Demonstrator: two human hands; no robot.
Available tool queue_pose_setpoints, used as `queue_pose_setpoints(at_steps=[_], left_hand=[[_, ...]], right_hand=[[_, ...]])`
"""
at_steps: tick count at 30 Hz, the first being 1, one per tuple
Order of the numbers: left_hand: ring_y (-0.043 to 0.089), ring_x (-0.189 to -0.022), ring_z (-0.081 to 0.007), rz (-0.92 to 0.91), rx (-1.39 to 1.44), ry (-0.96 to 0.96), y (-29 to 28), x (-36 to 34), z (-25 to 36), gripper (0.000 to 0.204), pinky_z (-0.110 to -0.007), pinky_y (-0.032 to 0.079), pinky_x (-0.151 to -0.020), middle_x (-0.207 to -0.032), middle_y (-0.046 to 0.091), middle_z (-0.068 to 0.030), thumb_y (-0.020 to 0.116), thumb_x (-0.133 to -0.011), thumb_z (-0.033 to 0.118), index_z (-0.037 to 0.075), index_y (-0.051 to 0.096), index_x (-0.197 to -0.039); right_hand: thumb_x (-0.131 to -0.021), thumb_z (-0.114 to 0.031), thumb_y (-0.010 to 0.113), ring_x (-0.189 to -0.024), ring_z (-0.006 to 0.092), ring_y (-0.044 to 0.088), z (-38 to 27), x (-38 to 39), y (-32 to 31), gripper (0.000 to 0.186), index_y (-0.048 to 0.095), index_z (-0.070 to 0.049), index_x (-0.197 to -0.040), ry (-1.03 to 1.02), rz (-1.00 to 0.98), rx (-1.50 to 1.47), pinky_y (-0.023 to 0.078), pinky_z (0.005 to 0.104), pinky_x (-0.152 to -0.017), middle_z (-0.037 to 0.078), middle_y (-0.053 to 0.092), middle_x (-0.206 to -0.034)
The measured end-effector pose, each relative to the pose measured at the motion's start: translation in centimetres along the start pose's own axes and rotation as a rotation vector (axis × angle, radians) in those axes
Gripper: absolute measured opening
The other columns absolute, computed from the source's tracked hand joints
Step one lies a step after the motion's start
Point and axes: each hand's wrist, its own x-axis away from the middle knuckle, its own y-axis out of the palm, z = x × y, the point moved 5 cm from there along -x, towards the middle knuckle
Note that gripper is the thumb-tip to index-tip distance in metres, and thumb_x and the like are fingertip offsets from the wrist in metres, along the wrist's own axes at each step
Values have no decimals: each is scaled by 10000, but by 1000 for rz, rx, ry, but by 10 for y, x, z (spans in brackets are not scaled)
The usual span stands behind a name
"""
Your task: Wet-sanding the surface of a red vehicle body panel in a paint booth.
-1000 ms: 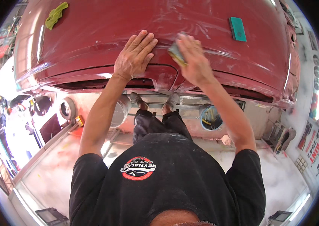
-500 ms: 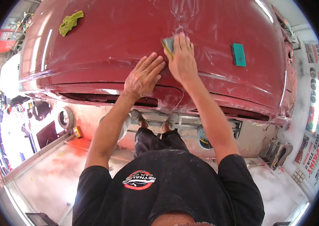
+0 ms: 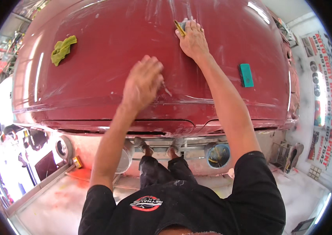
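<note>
A wet dark red car hood (image 3: 107, 47) fills the upper half of the view. My right hand (image 3: 192, 39) reaches far up the panel and presses a small yellow and grey sanding pad (image 3: 180, 27) flat against the surface. My left hand (image 3: 142, 82) rests palm down on the hood nearer to me, fingers together, holding nothing. Streaks of milky water run over the paint around both hands.
A crumpled yellow-green cloth (image 3: 62, 49) lies on the hood at the left. A teal sanding block (image 3: 246, 75) lies on the hood at the right. Below the hood's front edge (image 3: 134, 129) are open headlight holes, my shoes (image 3: 159, 145) and a pale wet floor (image 3: 52, 203).
My right hand has slid the pad farther up the hood, away from me. My left hand has moved up the panel after it, off the front edge.
</note>
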Motion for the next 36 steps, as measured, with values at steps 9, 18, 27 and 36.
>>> queue_pose_setpoints(at_steps=[9,18,27,36], left_hand=[[395,-1476,-411,66,-293,-185,13,-95,-61,492,-540,308,-1216,-1542,500,-210,527,-1058,390,78,591,-1434],[362,-1496,-412,-11,-223,-242,7,-93,-54,518,-553,306,-1212,-1552,478,-229,581,-1036,377,85,567,-1463],[310,-1527,-409,-126,-180,-322,3,-97,-55,561,-563,258,-1224,-1586,435,-227,550,-1038,435,103,548,-1491],[296,-1544,-364,-128,-134,-315,6,-101,-57,535,-540,250,-1234,-1608,429,-173,554,-1041,418,136,550,-1496]], right_hand=[[-970,-197,651,-1471,489,353,-30,171,-78,670,385,81,-1519,-143,-283,-95,301,563,-1211,299,350,-1599],[-1026,-266,574,-1391,443,456,27,-68,3,505,499,40,-1420,-153,-94,-27,358,548,-1174,261,461,-1517],[-1079,-402,445,-1297,397,545,60,-234,68,489,595,-27,-1353,-62,-94,-31,457,522,-1084,186,574,-1395],[-1078,-426,433,-1221,476,588,80,-277,74,488,571,-51,-1359,-5,-164,22,471,546,-1039,198,609,-1389]])
